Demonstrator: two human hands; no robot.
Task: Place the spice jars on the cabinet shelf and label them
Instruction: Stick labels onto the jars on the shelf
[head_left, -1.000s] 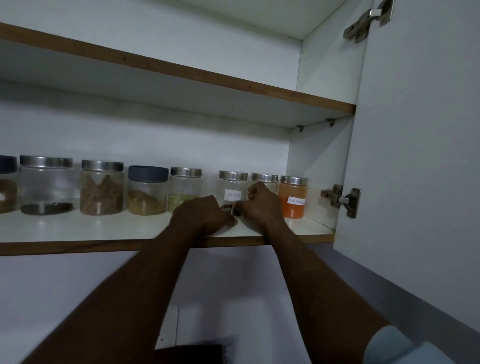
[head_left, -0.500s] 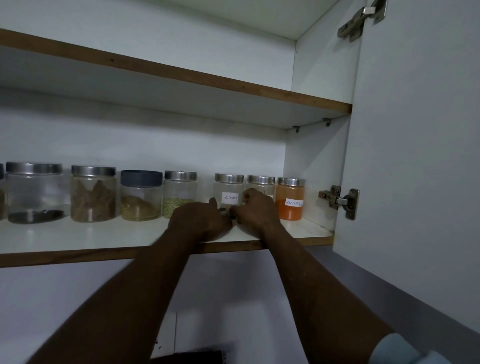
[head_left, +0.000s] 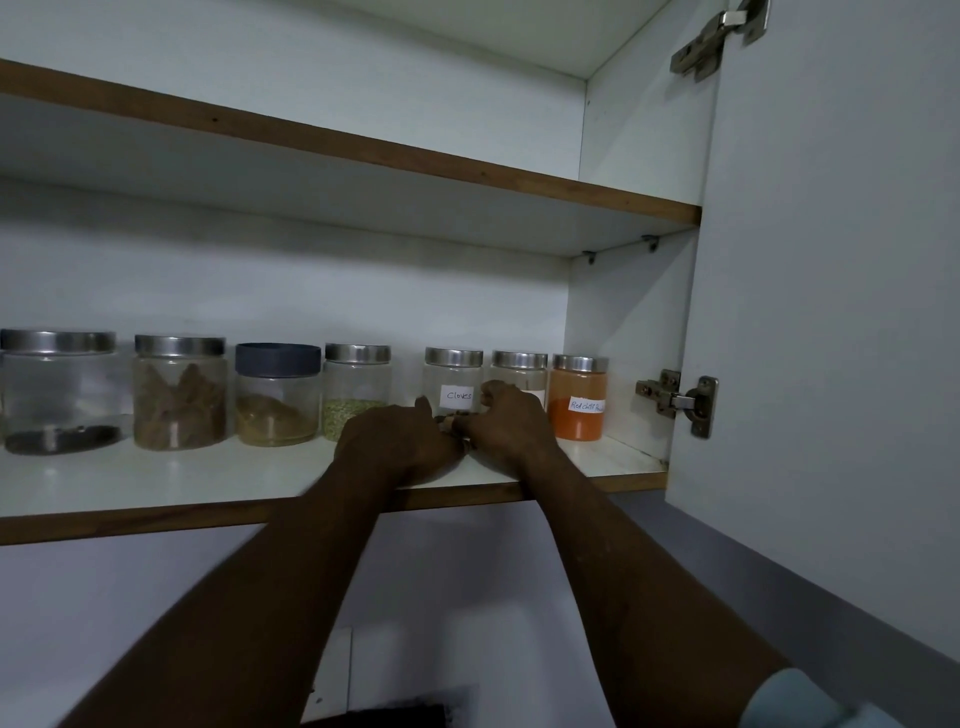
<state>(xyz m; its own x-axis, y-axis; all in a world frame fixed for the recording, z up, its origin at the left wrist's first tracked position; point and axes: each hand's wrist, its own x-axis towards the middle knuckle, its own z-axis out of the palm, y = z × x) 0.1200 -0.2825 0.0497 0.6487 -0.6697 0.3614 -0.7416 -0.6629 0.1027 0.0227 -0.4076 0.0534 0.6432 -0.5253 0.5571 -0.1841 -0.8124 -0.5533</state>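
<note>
On the lower cabinet shelf (head_left: 156, 483) the spice jars stand in a row. One handwritten label reads "Cloves" on the Cloves jar (head_left: 453, 374). The orange jar (head_left: 577, 395) at the far right reads "Red chilli", with the rest unclear. The left grip (head_left: 395, 441) and right grip (head_left: 506, 421) are curled, knuckles meeting before the Cloves jar. Whether they pinch anything cannot be told.

jar (head_left: 519, 370) label: behind right hand (head_left: 506, 428) | item between fingers (head_left: 492, 391): too dark to tell | sleeve (head_left: 810, 699): cut off
</note>
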